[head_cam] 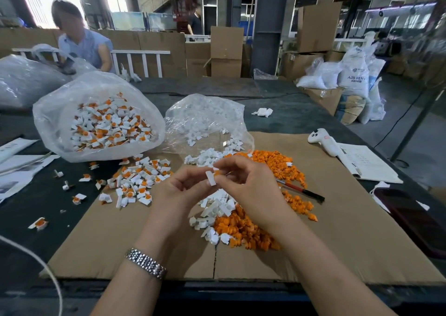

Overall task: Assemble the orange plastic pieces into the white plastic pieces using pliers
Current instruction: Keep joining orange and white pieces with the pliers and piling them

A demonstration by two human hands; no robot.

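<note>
Head view: a clear bag at the left holds white-and-orange done parts. A second bag in the middle holds white pieces. My left hand and right hand both pinch one white piece mid-frame. Orange pieces lie piled below on the cardboard. The pliers lie just right. Boxes stand at the back.

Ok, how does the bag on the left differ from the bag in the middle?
The left bag holds white pieces already fitted with orange ones; the middle bag holds plain white pieces only. The left bag looks fuller and bulges upward, while the middle bag lies flatter, spilling pieces onto the cardboard. Both are clear plastic, open toward the person.
</note>
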